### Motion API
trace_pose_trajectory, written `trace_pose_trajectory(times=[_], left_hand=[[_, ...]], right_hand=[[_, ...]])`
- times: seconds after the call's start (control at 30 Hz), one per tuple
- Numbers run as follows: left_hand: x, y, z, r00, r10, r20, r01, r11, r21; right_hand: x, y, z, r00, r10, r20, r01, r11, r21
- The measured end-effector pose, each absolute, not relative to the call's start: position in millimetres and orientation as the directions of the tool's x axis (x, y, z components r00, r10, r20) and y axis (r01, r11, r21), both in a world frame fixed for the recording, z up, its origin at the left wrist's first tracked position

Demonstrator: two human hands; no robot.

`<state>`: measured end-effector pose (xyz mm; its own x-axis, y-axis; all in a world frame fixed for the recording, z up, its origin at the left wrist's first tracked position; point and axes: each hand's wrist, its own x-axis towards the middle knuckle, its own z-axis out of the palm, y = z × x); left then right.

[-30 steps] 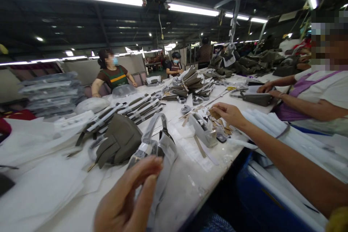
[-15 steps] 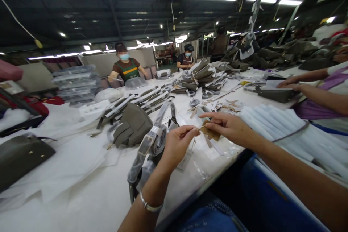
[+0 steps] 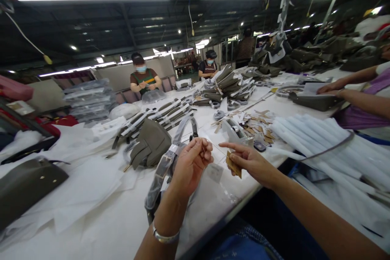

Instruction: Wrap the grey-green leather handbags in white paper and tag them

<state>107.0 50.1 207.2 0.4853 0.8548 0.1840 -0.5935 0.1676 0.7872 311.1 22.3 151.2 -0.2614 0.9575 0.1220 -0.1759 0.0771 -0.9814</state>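
Note:
My left hand (image 3: 191,164) is raised over the white table (image 3: 106,219), fingers pinched together on something thin I cannot make out. Just behind it stands a grey handbag wrapped in clear plastic (image 3: 166,170), handle up. My right hand (image 3: 246,160) is close to the left one and holds a small brown paper tag (image 3: 233,165) between thumb and fingers, index finger stretched toward the left hand. A tape dispenser (image 3: 236,131) sits just beyond my right hand.
An olive bag (image 3: 149,144) lies behind the wrapped one, with wrapped straps (image 3: 158,115), loose brown tags (image 3: 258,128) and white paper rolls (image 3: 310,134) around. A dark bag (image 3: 27,187) lies at left. A co-worker's arms (image 3: 350,93) rest at right; other people sit across.
My left hand came up from the near edge to meet the right. My right hand took a brown tag from the pile and drew it back toward me.

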Motion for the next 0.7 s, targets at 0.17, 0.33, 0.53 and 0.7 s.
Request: trace_pose_trajectory(times=[0.17,0.33,0.53,0.7], left_hand=[[107.1,50.2,199.7,0.55,0.831,0.081,-0.397,0.175,0.901],[108.6,45.3,191.4,0.67,0.737,-0.089,-0.048,0.162,0.986],[121.9,45.9,185.5,0.723,0.688,-0.055,0.095,-0.021,0.995],[126.5,51.3,177.4,0.561,0.824,0.075,0.13,-0.177,0.976]], right_hand=[[305.6,17.9,145.6,-0.22,0.957,0.188,-0.195,0.145,-0.97],[315.8,12.1,160.2,-0.041,0.901,0.432,0.291,0.424,-0.858],[324.7,11.1,164.0,-0.195,0.66,0.726,0.644,0.644,-0.413],[326.2,5.2,162.6,-0.219,0.541,0.812,0.754,0.622,-0.211]])
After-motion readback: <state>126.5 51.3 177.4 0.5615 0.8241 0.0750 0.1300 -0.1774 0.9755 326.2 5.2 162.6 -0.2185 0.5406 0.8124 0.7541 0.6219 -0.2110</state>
